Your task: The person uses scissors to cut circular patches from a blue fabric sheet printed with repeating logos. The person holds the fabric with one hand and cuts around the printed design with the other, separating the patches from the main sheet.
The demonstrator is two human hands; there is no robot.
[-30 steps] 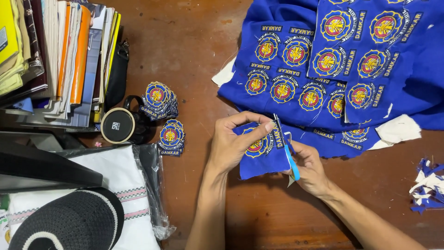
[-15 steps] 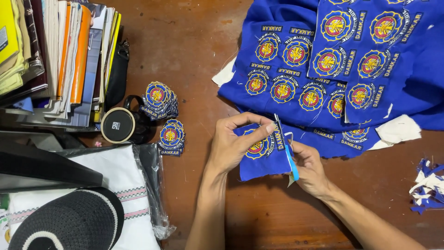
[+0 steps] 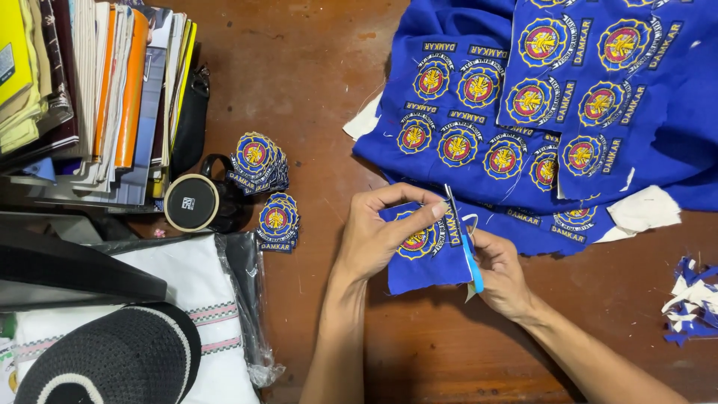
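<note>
My left hand (image 3: 378,233) pinches a small piece of blue cloth (image 3: 422,262) bearing a round embroidered badge, held just above the brown wooden table (image 3: 314,97). My right hand (image 3: 499,273) grips blue-handled scissors (image 3: 465,245), their blades pointing up along the cloth's right side next to my left fingertips. Behind lies a large blue fabric sheet (image 3: 553,97) covered with several of the same round badges. Two stacks of cut-out badges (image 3: 269,191) rest on the table to the left.
A black mug (image 3: 196,203) stands beside the badge stacks. Upright books and folders (image 3: 97,90) fill the top left. A black cap (image 3: 112,363) lies on bagged white cloth (image 3: 202,299) at the bottom left. Blue and white fabric scraps (image 3: 692,299) lie at the right edge.
Both hands and the scissors hold nearly the same place; the small cloth piece has shifted only slightly in my left fingers.
</note>
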